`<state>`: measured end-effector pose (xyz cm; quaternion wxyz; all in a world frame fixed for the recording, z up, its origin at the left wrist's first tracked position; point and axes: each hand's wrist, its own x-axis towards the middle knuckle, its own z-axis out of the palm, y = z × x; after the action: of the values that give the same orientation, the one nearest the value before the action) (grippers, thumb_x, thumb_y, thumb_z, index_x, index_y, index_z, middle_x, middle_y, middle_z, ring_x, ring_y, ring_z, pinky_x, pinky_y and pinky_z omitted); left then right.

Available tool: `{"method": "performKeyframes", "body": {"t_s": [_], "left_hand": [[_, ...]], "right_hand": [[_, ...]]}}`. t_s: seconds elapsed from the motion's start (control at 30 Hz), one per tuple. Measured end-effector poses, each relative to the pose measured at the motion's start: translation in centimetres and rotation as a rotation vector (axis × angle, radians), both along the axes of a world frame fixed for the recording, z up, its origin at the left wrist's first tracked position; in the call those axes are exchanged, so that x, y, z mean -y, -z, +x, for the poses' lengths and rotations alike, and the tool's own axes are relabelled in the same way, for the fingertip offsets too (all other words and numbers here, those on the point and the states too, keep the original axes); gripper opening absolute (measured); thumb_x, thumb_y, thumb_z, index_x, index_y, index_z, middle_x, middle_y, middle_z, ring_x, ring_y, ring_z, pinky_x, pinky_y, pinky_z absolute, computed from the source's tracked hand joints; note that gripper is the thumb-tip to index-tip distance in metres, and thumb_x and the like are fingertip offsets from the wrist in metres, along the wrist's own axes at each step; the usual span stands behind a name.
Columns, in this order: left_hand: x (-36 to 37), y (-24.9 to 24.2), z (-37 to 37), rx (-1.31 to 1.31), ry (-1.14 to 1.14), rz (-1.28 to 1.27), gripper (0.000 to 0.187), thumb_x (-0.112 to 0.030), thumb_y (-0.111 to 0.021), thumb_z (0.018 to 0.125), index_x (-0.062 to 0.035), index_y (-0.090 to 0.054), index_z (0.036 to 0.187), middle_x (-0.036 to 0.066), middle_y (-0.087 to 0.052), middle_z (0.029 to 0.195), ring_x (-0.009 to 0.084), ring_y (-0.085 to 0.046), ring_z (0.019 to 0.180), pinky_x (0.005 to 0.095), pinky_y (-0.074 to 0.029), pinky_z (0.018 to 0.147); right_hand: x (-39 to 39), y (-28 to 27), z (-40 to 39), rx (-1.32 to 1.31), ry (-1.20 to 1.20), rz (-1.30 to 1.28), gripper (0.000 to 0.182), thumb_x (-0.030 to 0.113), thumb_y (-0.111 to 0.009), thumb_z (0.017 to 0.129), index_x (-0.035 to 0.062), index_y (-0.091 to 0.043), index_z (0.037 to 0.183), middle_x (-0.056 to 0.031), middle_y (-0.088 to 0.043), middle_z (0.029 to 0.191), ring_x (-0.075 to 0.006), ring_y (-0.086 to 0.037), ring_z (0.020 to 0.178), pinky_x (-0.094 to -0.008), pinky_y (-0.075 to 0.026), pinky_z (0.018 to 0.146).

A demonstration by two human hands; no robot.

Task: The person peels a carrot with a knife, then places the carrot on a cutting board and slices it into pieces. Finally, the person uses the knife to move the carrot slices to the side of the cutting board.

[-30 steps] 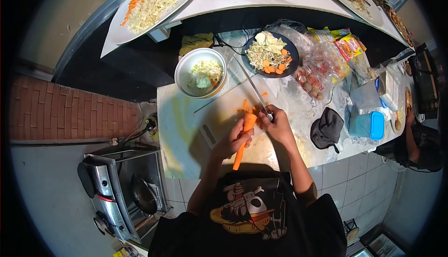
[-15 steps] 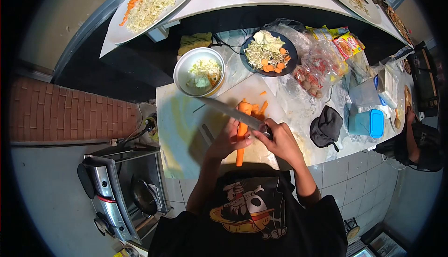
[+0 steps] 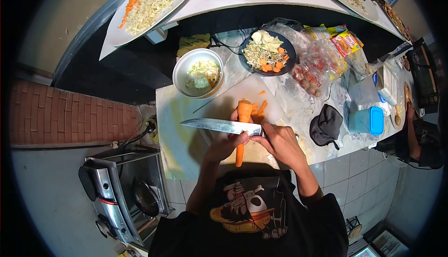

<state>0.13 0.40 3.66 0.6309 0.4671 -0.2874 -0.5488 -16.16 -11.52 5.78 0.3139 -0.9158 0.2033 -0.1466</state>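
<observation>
My left hand (image 3: 223, 146) is closed around a carrot (image 3: 244, 111), whose thick end points away from me and whose thin tip points toward my body. In my right hand (image 3: 280, 142) is the handle of a large kitchen knife (image 3: 217, 125). Its blade lies across the carrot and points left, above my left fingers, with the broad side facing up. Orange carrot peelings (image 3: 260, 111) lie beside the carrot on a pale cutting board (image 3: 233, 97). My left fingers are partly hidden under the blade.
Beyond the board stand a metal bowl (image 3: 178, 77) of chopped vegetables and a dark plate (image 3: 293, 54) with sprouts and carrot slices. Plastic bags (image 3: 322, 65), a black cap (image 3: 325, 126) and a blue-lidded container (image 3: 376, 121) are to the right. Another person's arm (image 3: 411, 133) shows at far right.
The knife blade has swung down toward me and turned its broad side up, now level across the carrot. My left fingers have closed in around the carrot.
</observation>
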Motion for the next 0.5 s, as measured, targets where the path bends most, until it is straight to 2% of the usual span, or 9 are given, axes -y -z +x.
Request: {"method": "performKeyframes", "body": {"t_s": [0.1, 0.17, 0.2, 0.27, 0.37, 0.5], "left_hand": [[-0.1, 0.6, 0.0, 0.027, -0.007, 0.014, 0.049, -0.004, -0.054, 0.089, -0.0008, -0.041, 0.135, 0.005, -0.054, 0.100, 0.0097, -0.051, 0.079, 0.0260, -0.044, 0.067], [-0.4, 1.1, -0.2, -0.052, -0.026, 0.065, 0.049, -0.003, -0.054, 0.089, -0.0006, -0.041, 0.136, 0.005, -0.054, 0.099, 0.0097, -0.050, 0.078, 0.0259, -0.043, 0.068], [-0.5, 1.3, -0.2, -0.053, -0.028, 0.066, 0.049, -0.003, -0.054, 0.089, -0.0006, -0.041, 0.136, 0.005, -0.054, 0.099, 0.0097, -0.050, 0.078, 0.0259, -0.043, 0.068], [-0.5, 1.4, -0.4, -0.092, -0.012, -0.001, 0.036, -0.010, -0.057, 0.097, -0.0052, -0.042, 0.130, 0.001, -0.052, 0.097, 0.0068, -0.048, 0.078, 0.0237, -0.042, 0.067], [-0.1, 0.2, -1.2, 0.007, -0.088, 0.033, 0.032, -0.006, -0.054, 0.099, -0.0047, -0.042, 0.129, 0.000, -0.051, 0.094, 0.0061, -0.046, 0.074, 0.0231, -0.040, 0.065], [0.0, 1.2, -1.3, -0.038, -0.054, 0.014, 0.030, -0.007, -0.053, 0.099, -0.0045, -0.042, 0.127, -0.001, -0.049, 0.091, 0.0052, -0.043, 0.071, 0.0217, -0.038, 0.063]], "right_hand": [[-0.2, -0.5, 0.0, -0.103, -0.011, -0.040, 0.037, 0.035, -0.067, 0.091, 0.0001, -0.057, 0.084, -0.0193, -0.059, 0.060, -0.0400, -0.060, 0.058, -0.0458, -0.046, 0.055], [-0.4, -1.0, 0.0, -0.128, 0.004, -0.059, 0.037, 0.035, -0.067, 0.092, 0.0003, -0.056, 0.082, -0.0191, -0.058, 0.059, -0.0396, -0.060, 0.057, -0.0455, -0.046, 0.054], [-0.5, -0.9, 0.0, -0.129, 0.003, -0.059, 0.037, 0.035, -0.067, 0.092, 0.0003, -0.056, 0.082, -0.0191, -0.058, 0.059, -0.0396, -0.060, 0.057, -0.0455, -0.046, 0.054], [-0.5, -0.8, 0.0, -0.070, 0.019, -0.073, 0.037, 0.035, -0.067, 0.092, 0.0004, -0.056, 0.082, -0.0186, -0.058, 0.058, -0.0395, -0.059, 0.056, -0.0452, -0.046, 0.052], [-0.5, -1.2, 0.0, -0.051, 0.026, -0.086, 0.037, 0.034, -0.067, 0.092, 0.0007, -0.056, 0.080, -0.0180, -0.058, 0.057, -0.0392, -0.059, 0.054, -0.0449, -0.045, 0.051], [-0.5, -0.8, 0.0, -0.031, 0.045, -0.119, 0.037, 0.034, -0.068, 0.091, 0.0009, -0.056, 0.079, -0.0173, -0.058, 0.057, -0.0387, -0.059, 0.053, -0.0443, -0.046, 0.051]]}}
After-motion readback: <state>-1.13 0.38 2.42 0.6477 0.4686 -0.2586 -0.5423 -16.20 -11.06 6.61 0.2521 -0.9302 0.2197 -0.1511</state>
